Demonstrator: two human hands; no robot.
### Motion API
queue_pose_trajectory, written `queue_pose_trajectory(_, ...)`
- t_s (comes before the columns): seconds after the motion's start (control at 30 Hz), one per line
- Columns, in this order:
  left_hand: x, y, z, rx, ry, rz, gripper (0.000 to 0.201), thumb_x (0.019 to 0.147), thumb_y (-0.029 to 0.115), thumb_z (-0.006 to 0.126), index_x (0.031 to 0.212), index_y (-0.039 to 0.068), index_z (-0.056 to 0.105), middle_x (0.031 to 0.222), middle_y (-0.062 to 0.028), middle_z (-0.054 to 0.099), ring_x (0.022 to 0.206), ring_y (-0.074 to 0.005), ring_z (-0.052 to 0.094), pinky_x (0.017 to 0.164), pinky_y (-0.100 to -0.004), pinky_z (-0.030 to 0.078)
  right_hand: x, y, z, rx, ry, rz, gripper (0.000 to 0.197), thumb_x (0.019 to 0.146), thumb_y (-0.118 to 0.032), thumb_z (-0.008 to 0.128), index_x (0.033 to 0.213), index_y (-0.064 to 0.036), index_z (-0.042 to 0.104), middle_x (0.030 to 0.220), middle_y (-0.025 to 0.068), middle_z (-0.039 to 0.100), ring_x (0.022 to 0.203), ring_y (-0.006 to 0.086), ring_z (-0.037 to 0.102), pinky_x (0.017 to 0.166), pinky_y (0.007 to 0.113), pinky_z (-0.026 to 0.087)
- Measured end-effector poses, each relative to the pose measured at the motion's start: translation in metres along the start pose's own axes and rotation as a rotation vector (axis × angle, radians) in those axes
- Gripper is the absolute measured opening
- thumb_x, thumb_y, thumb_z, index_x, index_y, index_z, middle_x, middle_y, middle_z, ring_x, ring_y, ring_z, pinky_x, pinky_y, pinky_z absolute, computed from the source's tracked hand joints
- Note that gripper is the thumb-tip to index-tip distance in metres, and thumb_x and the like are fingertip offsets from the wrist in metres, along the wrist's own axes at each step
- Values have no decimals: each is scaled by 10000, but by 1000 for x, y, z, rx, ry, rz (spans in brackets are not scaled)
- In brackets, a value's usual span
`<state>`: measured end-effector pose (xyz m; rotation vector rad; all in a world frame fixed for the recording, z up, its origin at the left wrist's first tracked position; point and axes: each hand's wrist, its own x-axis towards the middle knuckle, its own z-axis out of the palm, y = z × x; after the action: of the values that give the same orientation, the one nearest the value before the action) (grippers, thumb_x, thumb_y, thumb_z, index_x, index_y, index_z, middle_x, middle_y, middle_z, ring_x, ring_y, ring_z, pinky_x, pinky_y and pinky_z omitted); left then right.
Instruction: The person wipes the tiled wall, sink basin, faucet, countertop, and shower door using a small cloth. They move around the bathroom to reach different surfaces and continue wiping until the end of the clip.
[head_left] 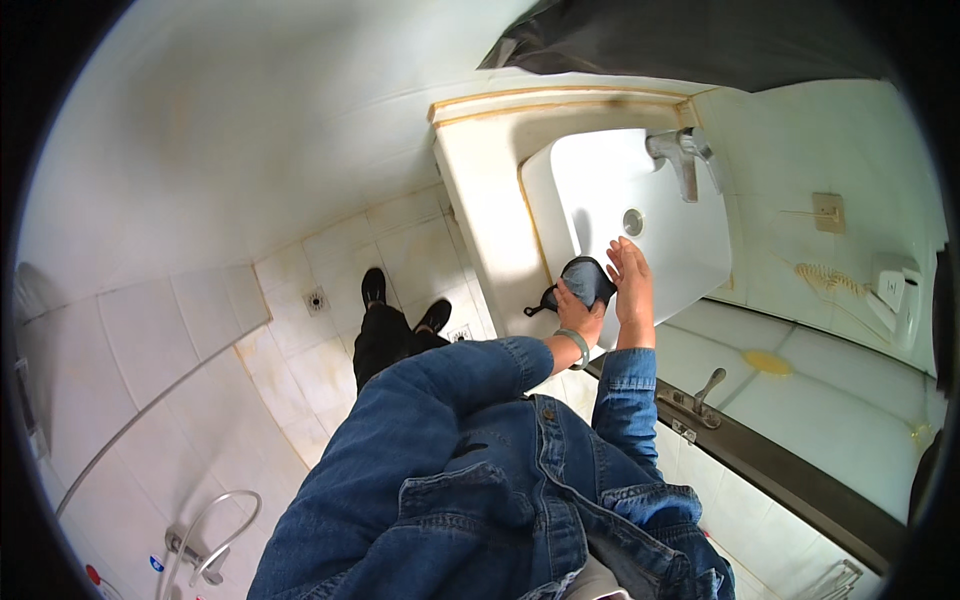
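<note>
My left hand (581, 312), with a greenish bracelet at the wrist, is closed around a dark object (588, 277) with a rounded grey-blue face and a small loop at one end. I cannot make out its kind. It is over the near left rim of the white washbasin (690, 262). Just right of it, my right hand (631, 280) is raised over the basin with its fingers stretched out and nothing in them. The fingertips point toward the round drain (633, 222). At the basin's far right stands a metal tap (681, 158).
A pale counter (480, 180) surrounds the basin's left side. Dark-framed door (770, 465) with a lever handle (710, 386) stands at right. A socket (828, 212) and a white wall device (897, 300) are beyond. Black shoes (374, 287) rest on floor tiles; a shower hose (212, 515) hangs lower left.
</note>
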<state>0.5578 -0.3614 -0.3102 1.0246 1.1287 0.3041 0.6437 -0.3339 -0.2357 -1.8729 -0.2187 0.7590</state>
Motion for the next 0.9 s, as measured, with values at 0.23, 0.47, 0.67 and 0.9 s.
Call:
queue_pose_trajectory(0.23,55,65,-43,82,156,530,795,849,-5,567,1484,-44,91,1532,-303,113,1409,-456,176,1163,-449,188,-16,8,-22,184,27,-57,422,982,-336,538,1288,-45,535,1275,108,579,1187,200,534,1008,351,410)
queue_pose_trajectory(0.47,128,173,-86,981,98,725,935,799,262,726,1498,19,154,1564,-220,137,1421,-391,203,1148,-467,209,-22,12,-24,229,35,-18,473,962,-403,558,1282,-54,542,1269,99,580,1194,198,531,1016,358,401)
queue_pose_trajectory(0.67,174,190,-78,1431,-52,775,849,874,388,614,1513,55,165,1552,-192,185,1352,-367,299,1088,-458,273,-15,13,-11,264,56,5,496,951,-442,567,1263,-57,563,1241,84,597,1172,191,541,1002,355,403)
queue_pose_trajectory(0.9,228,203,-41,1613,-153,883,697,915,268,550,1495,76,215,1305,-148,466,1084,-295,557,907,-437,441,-9,8,3,340,153,20,467,943,-425,586,1236,-62,584,1190,56,615,1128,166,551,985,350,407)
